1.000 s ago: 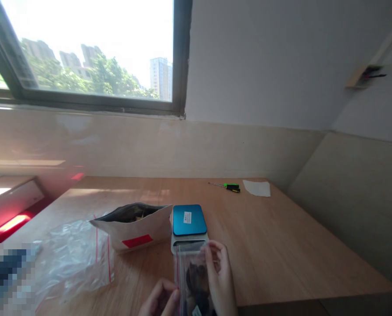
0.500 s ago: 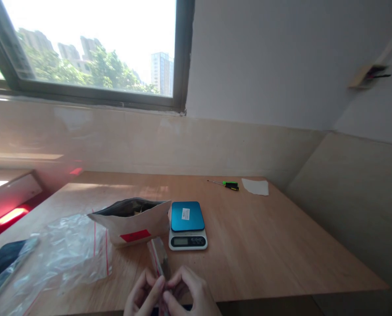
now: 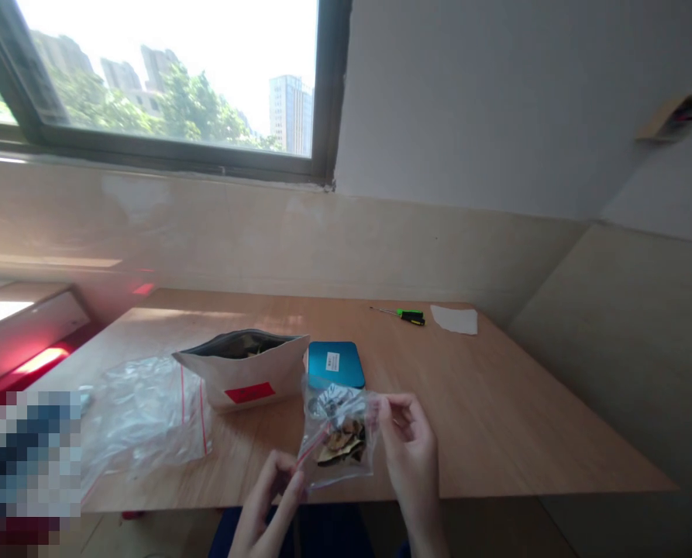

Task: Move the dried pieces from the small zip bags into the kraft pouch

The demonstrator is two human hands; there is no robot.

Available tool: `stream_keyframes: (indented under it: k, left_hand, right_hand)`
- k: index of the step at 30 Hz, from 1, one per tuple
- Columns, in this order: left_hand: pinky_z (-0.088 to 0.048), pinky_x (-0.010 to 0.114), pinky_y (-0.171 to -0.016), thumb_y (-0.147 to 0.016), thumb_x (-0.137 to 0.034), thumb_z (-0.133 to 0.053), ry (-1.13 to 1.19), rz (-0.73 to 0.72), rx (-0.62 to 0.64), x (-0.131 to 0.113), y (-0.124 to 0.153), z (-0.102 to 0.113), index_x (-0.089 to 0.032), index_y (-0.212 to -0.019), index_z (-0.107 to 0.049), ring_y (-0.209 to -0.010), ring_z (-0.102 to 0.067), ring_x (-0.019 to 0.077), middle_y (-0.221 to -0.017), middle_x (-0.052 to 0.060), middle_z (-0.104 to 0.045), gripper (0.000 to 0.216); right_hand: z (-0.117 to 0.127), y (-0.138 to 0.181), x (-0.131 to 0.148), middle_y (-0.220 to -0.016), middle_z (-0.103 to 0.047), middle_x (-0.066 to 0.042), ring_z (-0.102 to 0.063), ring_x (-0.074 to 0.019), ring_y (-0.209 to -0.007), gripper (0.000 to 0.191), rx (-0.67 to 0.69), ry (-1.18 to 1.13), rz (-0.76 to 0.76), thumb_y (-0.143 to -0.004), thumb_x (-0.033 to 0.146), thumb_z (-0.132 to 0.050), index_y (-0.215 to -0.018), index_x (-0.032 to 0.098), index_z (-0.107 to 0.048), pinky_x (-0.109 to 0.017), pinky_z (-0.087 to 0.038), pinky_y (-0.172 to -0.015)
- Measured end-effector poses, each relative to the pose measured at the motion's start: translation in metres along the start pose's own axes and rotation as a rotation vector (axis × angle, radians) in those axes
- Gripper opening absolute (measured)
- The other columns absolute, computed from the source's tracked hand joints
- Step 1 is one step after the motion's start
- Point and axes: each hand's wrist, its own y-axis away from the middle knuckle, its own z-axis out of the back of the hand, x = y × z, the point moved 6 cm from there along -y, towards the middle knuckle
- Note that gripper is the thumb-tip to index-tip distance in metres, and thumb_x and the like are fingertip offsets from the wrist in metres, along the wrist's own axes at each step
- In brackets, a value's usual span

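Note:
A clear zip bag [image 3: 346,446] with brown and pale dried slices in it is stretched between my two hands near the table's front edge. My left hand [image 3: 273,496] pinches its lower left side by the red zip line. The upper right corner is pinched by my right hand [image 3: 409,438]. Behind the bag lies a kitchen scale [image 3: 337,363] with a blue plate; the bag covers its display. Left of the scale stands an open paper pouch [image 3: 238,384] with a red label and dark lining, some pieces showing inside.
Several clear bags with red zip lines [image 3: 142,418] lie on the left of the wooden table [image 3: 467,434]. Screwdrivers [image 3: 407,315] and a white paper piece [image 3: 455,319] rest at the back. A blurred patch covers the lower left corner.
The zip bag was narrow and edge-on between my fingers; now it is turned flat and its contents show. My hands have moved apart, the right one up and to the right.

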Motion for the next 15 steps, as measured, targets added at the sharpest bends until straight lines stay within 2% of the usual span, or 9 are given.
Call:
stream_keyframes:
  k: [2, 3, 5, 7, 10, 13, 15]
  left_hand:
    - [-0.047, 0.028, -0.072, -0.079, -0.063, -0.058, 0.112, -0.061, -0.035, 0.005, -0.010, 0.002, -0.019, -0.075, -0.064, -0.079, -0.059, 0.0194, -0.082, 0.006, -0.064, 0.044]
    - [-0.049, 0.031, -0.075, -0.078, -0.067, -0.055, 0.188, -0.045, -0.066, 0.011, -0.018, 0.004, -0.019, -0.080, -0.065, -0.085, -0.061, 0.0218, -0.092, 0.008, -0.066, 0.049]
    - [-0.050, 0.036, -0.082, -0.070, -0.069, -0.063, 0.284, 0.002, -0.113, 0.022, -0.032, 0.005, -0.020, -0.096, -0.066, -0.097, -0.062, 0.0260, -0.106, 0.010, -0.067, 0.056]
    - [-0.049, 0.041, -0.091, -0.066, -0.071, -0.065, 0.353, 0.032, -0.053, 0.026, -0.043, 0.000, -0.019, -0.106, -0.065, -0.109, -0.060, 0.0296, -0.115, 0.011, -0.067, 0.065]
    - [-0.040, 0.040, -0.107, -0.076, -0.059, -0.064, 0.371, 0.040, 0.008, 0.023, -0.047, -0.007, -0.022, -0.123, -0.059, -0.129, -0.049, 0.0281, -0.135, 0.008, -0.058, 0.060]
    - [-0.038, 0.040, -0.110, -0.074, -0.056, -0.067, 0.332, 0.077, -0.131, 0.030, -0.043, -0.003, -0.023, -0.124, -0.058, -0.134, -0.044, 0.0280, -0.139, 0.007, -0.056, 0.060]
    - [-0.039, 0.041, -0.109, -0.072, -0.056, -0.069, 0.290, 0.123, -0.267, 0.040, -0.041, 0.004, -0.023, -0.121, -0.059, -0.136, -0.043, 0.0285, -0.138, 0.008, -0.057, 0.060]
  right_hand:
    - [-0.008, -0.004, 0.013, -0.070, -0.069, -0.003, -0.065, -0.0147, -0.058, 0.032, 0.037, -0.094, 0.001, -0.079, 0.049, -0.067, -0.076, 0.019, -0.058, -0.026, -0.055, -0.059]
    - [-0.013, -0.005, 0.018, -0.068, -0.068, -0.002, -0.063, -0.0136, -0.056, 0.032, 0.054, -0.136, -0.001, -0.079, 0.049, -0.068, -0.076, 0.019, -0.058, -0.025, -0.054, -0.056]
    - [-0.024, -0.006, 0.026, -0.065, -0.066, 0.000, -0.060, -0.0122, -0.053, 0.031, 0.081, -0.214, -0.014, -0.079, 0.047, -0.068, -0.077, 0.019, -0.056, -0.024, -0.052, -0.054]
    - [-0.034, -0.006, 0.028, -0.067, -0.067, 0.000, -0.060, -0.0115, -0.052, 0.031, 0.102, -0.261, -0.042, -0.078, 0.047, -0.068, -0.078, 0.019, -0.055, -0.023, -0.052, -0.052]
    - [-0.046, -0.001, 0.016, -0.069, -0.067, 0.000, -0.060, -0.0117, -0.051, 0.032, 0.149, -0.256, -0.097, -0.078, 0.048, -0.068, -0.079, 0.019, -0.055, -0.024, -0.052, -0.051]
    - [-0.049, 0.005, 0.000, -0.066, -0.065, 0.000, -0.061, -0.0138, -0.054, 0.030, 0.190, -0.169, -0.110, -0.078, 0.047, -0.067, -0.085, 0.019, -0.056, -0.025, -0.052, -0.051]
    - [-0.042, 0.007, -0.002, -0.076, -0.066, -0.002, -0.062, -0.0146, -0.062, 0.029, 0.129, -0.056, -0.033, -0.076, 0.040, -0.069, -0.092, 0.019, -0.058, -0.025, -0.053, -0.056]
